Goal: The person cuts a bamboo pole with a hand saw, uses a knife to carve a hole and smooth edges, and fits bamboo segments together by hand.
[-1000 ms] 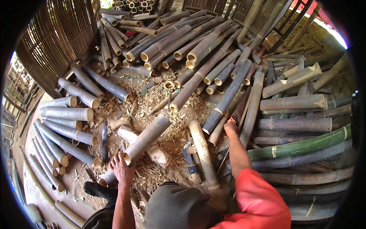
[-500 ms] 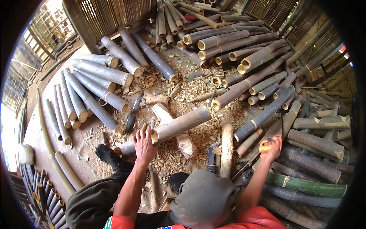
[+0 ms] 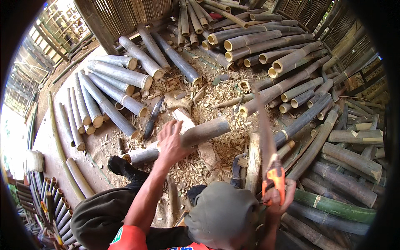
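Gripping a saw [image 3: 268, 143] by its orange handle [image 3: 275, 181]: right hand [image 3: 278, 199], fingers curled round it, blade pointing forward and apart from the work, perhaps to keep the teeth clear. Left hand [image 3: 171, 143]: blurred, fingers stretched out over the near end of a thick bamboo length [image 3: 208, 131]; whether it presses cannot be told, though such placing would steady the piece. Bamboo length: slanted across a pale wood block [image 3: 183, 118], seemingly a raised rest. Near its lower end: a second bamboo piece [image 3: 142, 155], contact unclear. Around: wood chips [image 3: 208, 93]; at left, bamboo lengths [image 3: 116, 77] fanned, ends inward, probably for easy reach; at right, a green pole [image 3: 337, 205] among stacked bamboo.
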Demonstrator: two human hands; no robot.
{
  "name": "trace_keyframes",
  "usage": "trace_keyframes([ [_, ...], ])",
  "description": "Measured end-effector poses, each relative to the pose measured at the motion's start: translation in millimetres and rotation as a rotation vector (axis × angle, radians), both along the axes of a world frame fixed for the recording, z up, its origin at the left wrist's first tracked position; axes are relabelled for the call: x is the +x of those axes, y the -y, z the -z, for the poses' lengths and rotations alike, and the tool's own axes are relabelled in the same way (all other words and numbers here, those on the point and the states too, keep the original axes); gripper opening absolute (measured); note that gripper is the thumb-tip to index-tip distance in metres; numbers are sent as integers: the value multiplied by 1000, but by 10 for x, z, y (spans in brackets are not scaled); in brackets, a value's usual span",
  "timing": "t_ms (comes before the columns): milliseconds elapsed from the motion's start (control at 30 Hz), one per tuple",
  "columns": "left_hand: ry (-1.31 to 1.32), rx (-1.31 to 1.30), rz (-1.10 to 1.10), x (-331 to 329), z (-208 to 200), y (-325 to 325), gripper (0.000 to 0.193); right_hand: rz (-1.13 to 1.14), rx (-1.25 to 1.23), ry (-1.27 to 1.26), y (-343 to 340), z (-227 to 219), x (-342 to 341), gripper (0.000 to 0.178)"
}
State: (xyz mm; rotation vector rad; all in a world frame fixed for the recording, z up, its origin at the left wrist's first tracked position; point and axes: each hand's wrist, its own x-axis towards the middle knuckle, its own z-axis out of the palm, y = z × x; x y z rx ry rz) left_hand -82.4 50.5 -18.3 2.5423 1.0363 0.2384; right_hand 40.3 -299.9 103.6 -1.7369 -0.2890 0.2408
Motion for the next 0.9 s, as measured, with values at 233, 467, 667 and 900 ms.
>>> trace_keyframes([
  [233,-39,-372,-155,801,334,-136,63,-305,-52,44,-310,-20,-273,65],
  [467,15,-255,6,824,432,-103,66,-389,-212,105,-128,54,-335,60],
  [667,16,-294,49,816,413,-158,70,-401,-204,257,-129,81,-355,59],
  [900,55,-261,44,751,492,-196,71,-425,-183,264,-210,73,-441,53],
])
